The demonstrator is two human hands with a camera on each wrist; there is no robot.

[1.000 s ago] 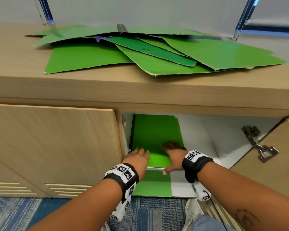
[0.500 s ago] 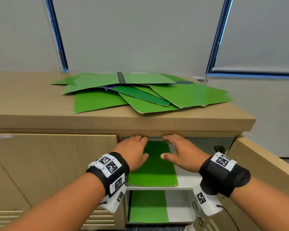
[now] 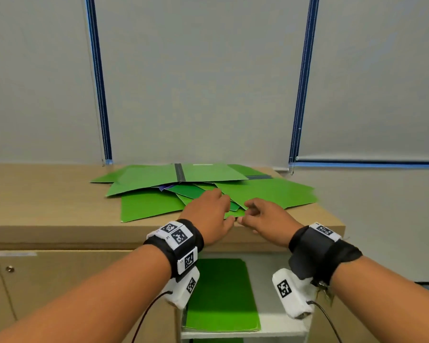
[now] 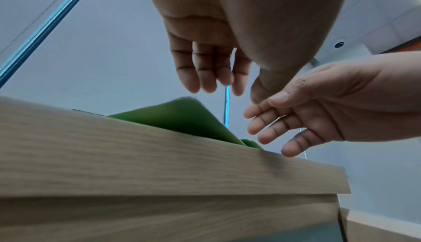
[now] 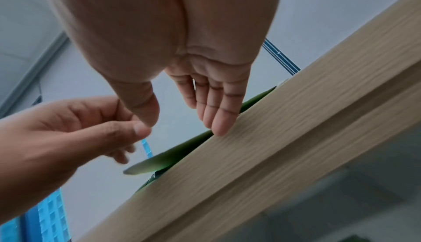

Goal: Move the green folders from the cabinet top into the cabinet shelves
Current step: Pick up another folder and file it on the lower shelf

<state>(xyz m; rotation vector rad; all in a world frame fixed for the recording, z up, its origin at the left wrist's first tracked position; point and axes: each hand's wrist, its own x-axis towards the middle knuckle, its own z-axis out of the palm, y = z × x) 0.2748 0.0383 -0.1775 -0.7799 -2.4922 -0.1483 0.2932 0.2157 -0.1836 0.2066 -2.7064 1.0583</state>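
Several green folders (image 3: 154,206) lie in a loose overlapping pile on the wooden cabinet top (image 3: 47,206). Both hands hover over the pile's front edge, close together. My left hand (image 3: 221,206) has relaxed fingers above a folder corner (image 4: 182,118) and holds nothing. My right hand (image 3: 258,214) is just to its right, fingers loosely extended, tips near the cabinet's front edge (image 5: 262,138) and a folder edge (image 5: 173,157). Below, one green folder (image 3: 221,293) lies flat on the white shelf (image 3: 270,328) of the cabinet.
The closed wooden door (image 3: 60,280) covers the cabinet's left side. Behind the cabinet, grey blinds with blue cords (image 3: 97,95) hang down. The cabinet top left of the pile is bare wood. Another green sheet shows at the bottom edge (image 3: 216,340).
Both hands left the folder on the shelf and rose to the front of the pile on the cabinet top. The head view tilted upward.
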